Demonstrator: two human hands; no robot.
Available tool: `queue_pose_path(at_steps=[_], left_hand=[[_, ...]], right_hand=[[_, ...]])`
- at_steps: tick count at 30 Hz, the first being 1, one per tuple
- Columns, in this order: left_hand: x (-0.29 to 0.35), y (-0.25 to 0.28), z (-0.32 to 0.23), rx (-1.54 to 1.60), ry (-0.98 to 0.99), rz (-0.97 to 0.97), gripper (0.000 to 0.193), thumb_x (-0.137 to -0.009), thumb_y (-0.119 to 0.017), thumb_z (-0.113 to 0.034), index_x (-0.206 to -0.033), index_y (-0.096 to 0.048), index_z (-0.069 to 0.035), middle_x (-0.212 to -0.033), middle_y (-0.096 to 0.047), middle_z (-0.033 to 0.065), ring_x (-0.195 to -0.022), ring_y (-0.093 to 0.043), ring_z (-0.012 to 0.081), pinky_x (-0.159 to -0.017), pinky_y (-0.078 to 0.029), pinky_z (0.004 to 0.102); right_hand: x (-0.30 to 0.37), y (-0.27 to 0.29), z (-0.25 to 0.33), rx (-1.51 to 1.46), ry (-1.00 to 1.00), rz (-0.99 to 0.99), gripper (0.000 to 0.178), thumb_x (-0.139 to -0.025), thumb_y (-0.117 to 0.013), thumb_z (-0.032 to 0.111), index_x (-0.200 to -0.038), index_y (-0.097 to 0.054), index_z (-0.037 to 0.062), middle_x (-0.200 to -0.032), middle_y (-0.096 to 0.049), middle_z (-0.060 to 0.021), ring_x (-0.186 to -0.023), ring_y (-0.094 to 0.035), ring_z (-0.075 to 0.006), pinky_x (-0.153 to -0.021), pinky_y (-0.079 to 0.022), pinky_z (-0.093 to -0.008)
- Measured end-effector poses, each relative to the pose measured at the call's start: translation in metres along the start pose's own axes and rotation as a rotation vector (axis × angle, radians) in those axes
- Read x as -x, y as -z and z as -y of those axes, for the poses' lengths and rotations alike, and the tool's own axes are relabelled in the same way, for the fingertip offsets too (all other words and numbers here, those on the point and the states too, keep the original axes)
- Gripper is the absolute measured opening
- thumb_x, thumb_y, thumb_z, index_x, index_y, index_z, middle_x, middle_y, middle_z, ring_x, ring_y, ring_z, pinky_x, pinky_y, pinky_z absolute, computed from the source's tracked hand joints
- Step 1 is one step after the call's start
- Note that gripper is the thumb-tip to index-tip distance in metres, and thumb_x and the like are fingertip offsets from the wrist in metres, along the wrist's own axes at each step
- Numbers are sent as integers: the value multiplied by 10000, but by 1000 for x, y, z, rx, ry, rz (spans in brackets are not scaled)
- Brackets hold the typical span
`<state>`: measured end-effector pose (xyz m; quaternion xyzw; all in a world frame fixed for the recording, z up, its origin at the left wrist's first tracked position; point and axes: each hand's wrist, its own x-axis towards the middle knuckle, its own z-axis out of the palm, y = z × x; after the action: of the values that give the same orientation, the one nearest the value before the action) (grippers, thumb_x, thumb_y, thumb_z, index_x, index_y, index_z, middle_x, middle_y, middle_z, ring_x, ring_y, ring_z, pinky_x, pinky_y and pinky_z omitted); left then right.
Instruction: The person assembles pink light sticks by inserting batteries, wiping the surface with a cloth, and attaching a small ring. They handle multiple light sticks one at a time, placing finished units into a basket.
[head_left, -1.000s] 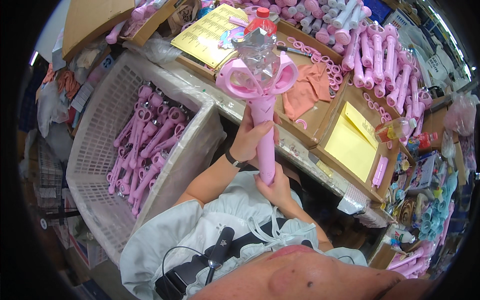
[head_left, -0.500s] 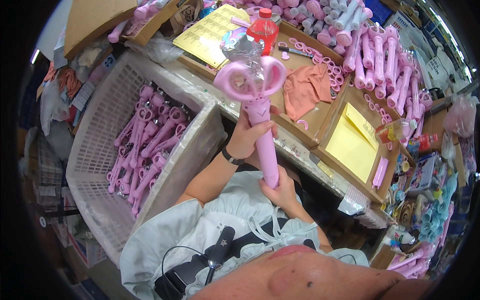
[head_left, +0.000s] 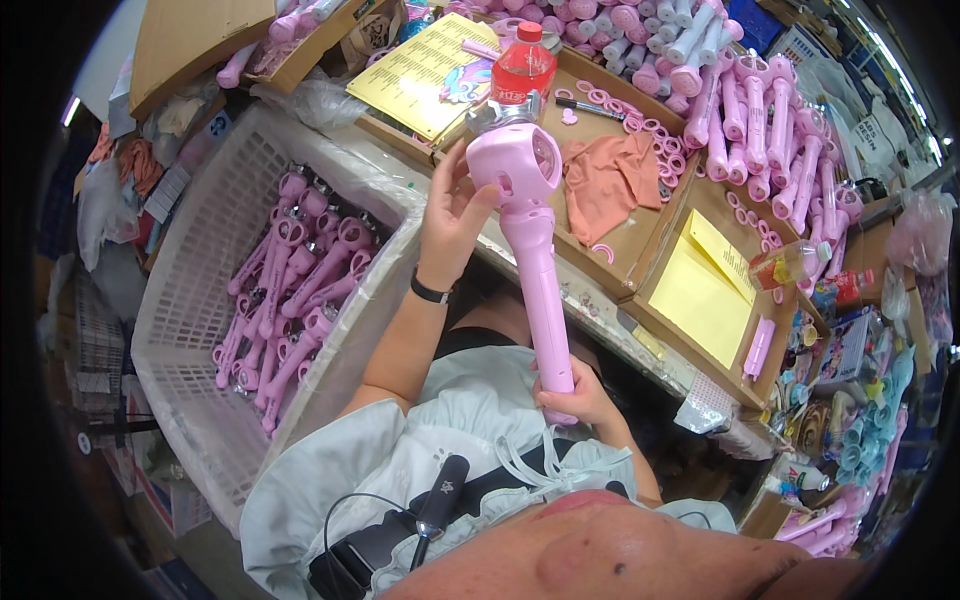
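A pink plastic toy wand is held up before me, tilted slightly, its ring-shaped head with a silvery top pointing away. Around the left side of the head curls my left hand, thumb pressed near a small slot in it. My right hand grips the lower end of the handle. Behind the wand's head stands a bottle of red drink. An orange cloth lies in the cardboard tray just right of the wand.
At left, a white plastic basket holds several pink wands. Several wand handles are piled at the back right. Yellow paper sheets lie in a cardboard tray, with pink rings nearby. A marker lies among the rings.
The wand has been turned about its length, so its head now shows side-on, and it has come nearer to me. My left hand has moved up from the handle to the head.
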<state>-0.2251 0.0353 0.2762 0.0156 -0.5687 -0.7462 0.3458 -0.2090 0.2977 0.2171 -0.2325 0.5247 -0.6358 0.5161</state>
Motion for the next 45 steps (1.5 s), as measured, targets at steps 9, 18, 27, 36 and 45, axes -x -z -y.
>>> queue_pose_path(at_steps=[9, 18, 27, 36, 45], left_hand=[[-1, -1, -10, -86, 89, -45, 629, -853, -623, -79, -1357, -275, 63, -1241, -476, 153, -1076, -524, 162, -890, -453, 290], [4, 3, 13, 612, 88, 201, 456, -901, -547, -162, -1308, -400, -19, -1234, -513, 97, -1143, -503, 193, -958, -421, 340], [5, -10, 5, -167, -124, -104, 637, -806, -693, -116, -1294, -298, -7, -1226, -436, 152, -1092, -501, 185, -909, -439, 302], [3, -4, 16, -184, -53, -136, 580, -775, -690, -37, -1224, -332, 42, -1163, -487, 139, -1031, -539, 180, -870, -462, 282], [14, -12, 23, 439, 37, -59, 831, -780, -645, -519, -1344, -267, -40, -1182, -496, 65, -1040, -539, 181, -864, -468, 343]], right_hand=[[-1, -2, -5, -73, -72, -22, 472, -707, -722, 97, -1120, -507, 20, -839, -584, -14, -728, -544, -79, -671, -443, -229], [-12, 1, 13, -411, -68, 344, 469, -730, -694, 145, -1129, -482, 17, -797, -592, -61, -696, -565, -118, -638, -457, -252], [-16, -28, 28, 807, -37, -546, 534, -746, -635, 277, -1187, -451, 37, -932, -626, -241, -850, -619, -396, -741, -490, -437], [-14, -31, 26, 900, -37, -566, 532, -744, -631, 270, -1173, -448, 15, -890, -626, -251, -813, -620, -406, -722, -494, -450], [-10, -25, 30, 789, 48, -474, 567, -734, -674, 272, -1198, -468, 20, -953, -610, -238, -855, -619, -374, -760, -494, -400]])
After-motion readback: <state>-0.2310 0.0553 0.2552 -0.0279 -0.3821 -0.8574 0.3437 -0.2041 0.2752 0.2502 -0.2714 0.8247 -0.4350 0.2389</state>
